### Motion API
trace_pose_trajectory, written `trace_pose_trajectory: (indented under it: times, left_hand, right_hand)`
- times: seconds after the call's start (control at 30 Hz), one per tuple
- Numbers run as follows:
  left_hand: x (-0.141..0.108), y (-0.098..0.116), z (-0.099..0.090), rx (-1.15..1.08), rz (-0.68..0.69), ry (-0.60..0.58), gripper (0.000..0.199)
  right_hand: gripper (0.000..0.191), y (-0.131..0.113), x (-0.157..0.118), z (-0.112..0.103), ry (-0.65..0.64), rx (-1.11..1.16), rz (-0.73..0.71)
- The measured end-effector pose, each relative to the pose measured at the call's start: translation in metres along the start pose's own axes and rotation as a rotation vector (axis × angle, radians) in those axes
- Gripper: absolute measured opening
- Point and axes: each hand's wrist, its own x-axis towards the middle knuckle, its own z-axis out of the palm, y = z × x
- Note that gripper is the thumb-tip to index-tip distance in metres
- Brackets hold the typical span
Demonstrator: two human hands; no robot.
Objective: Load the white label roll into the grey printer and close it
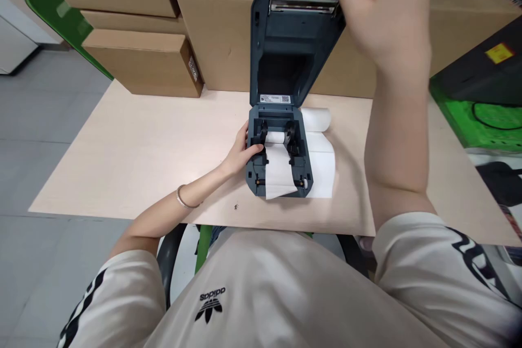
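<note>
A dark label printer (255, 174) stands on the table with its lid (281, 38) raised. My right hand (373, 5) pinches the lid's upper right corner between thumb and fingers. Around the left side of the printer's base my left hand (242, 152) is wrapped, its thumb over the inner edge. Inside sits a small roll of white paper (275, 137), and its strip (279, 171) runs forward over the front edge. Beside the printer, to the right, lie a larger white roll (316, 119) and flat white sheets (322, 166).
Cardboard boxes (220, 43) line the back of the wooden table (163, 147), close behind the lid. A smaller box (138, 62) is at the back left. At the right are a green crate (468, 119) and a dark box (485, 60).
</note>
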Motion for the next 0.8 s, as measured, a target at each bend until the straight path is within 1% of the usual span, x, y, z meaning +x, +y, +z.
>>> trace_pose_trajectory:
  times: [0.07,0.1,0.13,0.17,0.23,0.27,0.3,0.37,0.47,0.53,0.63,0.73,0.8]
  left_hand:
    - [0.0,0.001,0.002,-0.01,-0.01,0.003,0.093]
    - [0.0,0.002,0.002,-0.018,-0.011,0.004,0.093]
    - [0.0,0.003,0.003,-0.028,-0.008,0.003,0.094]
    - [-0.001,0.005,0.004,-0.039,-0.002,0.002,0.095]
    - [-0.001,0.008,0.005,-0.061,0.014,-0.003,0.096]
    - [-0.001,0.01,0.005,-0.073,0.017,-0.005,0.097]
    - [-0.001,0.012,0.005,-0.083,0.016,-0.007,0.097]
    - [0.0,0.014,0.004,-0.096,0.009,-0.011,0.099]
    - [0.002,0.013,0.003,-0.092,0.036,-0.026,0.097]
    - [0.003,0.011,0.003,-0.083,0.067,-0.026,0.092]
    - [0.003,0.008,0.004,-0.065,0.067,0.008,0.087]
    - [0.0,0.007,0.005,-0.05,0.037,0.025,0.089]
    - [-0.001,0.006,0.005,-0.046,0.026,0.017,0.09]
  right_hand:
    - [0.059,-0.016,-0.015,0.01,0.252,-0.032,0.071]
    - [0.052,-0.026,-0.023,0.016,0.293,-0.055,0.055]
    - [0.048,-0.036,-0.031,0.023,0.227,-0.08,-0.012]
    - [0.044,-0.045,-0.038,0.031,0.105,-0.094,-0.108]
    - [0.037,-0.06,-0.048,0.049,-0.199,-0.094,-0.302]
    - [0.034,-0.065,-0.05,0.059,-0.326,-0.093,-0.359]
    - [0.032,-0.069,-0.051,0.07,-0.426,-0.093,-0.397]
    - [0.031,-0.072,-0.049,0.09,-0.542,-0.082,-0.423]
    - [0.027,-0.072,-0.043,0.113,-0.639,-0.047,-0.433]
    - [0.025,-0.07,-0.04,0.122,-0.655,-0.018,-0.448]
    - [0.021,-0.064,-0.044,0.127,-0.585,0.064,-0.453]
    - [0.019,-0.059,-0.057,0.119,-0.473,0.142,-0.421]
    - [0.017,-0.057,-0.068,0.105,-0.411,0.193,-0.391]
